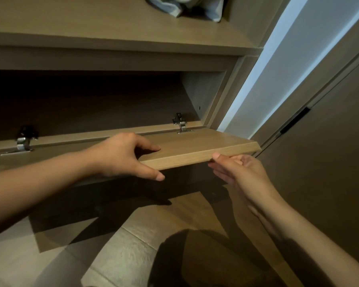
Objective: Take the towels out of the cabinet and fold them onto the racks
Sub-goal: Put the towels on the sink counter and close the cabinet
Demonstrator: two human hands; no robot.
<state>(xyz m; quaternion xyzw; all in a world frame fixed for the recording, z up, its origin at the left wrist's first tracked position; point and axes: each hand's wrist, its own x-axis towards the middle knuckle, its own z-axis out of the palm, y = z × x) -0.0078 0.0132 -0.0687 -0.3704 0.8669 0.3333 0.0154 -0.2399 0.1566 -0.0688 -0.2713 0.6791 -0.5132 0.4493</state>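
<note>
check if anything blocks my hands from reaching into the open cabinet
Nothing visible does. The drop-down door lies open, with the left hand and right hand gripping its front edge; the opening behind it is unobstructed. Its inside is too dark to show any towel. A pale blue cloth sits on the shelf above.

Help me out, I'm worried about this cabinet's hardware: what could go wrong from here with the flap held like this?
1. The flap door hangs on two hinges. If the left hand and right hand both let go, it may drop and strain them.
2. The cabinet interior is dark and no towels show in it, so reaching in would be partly blind, close to the metal hinges.
</note>
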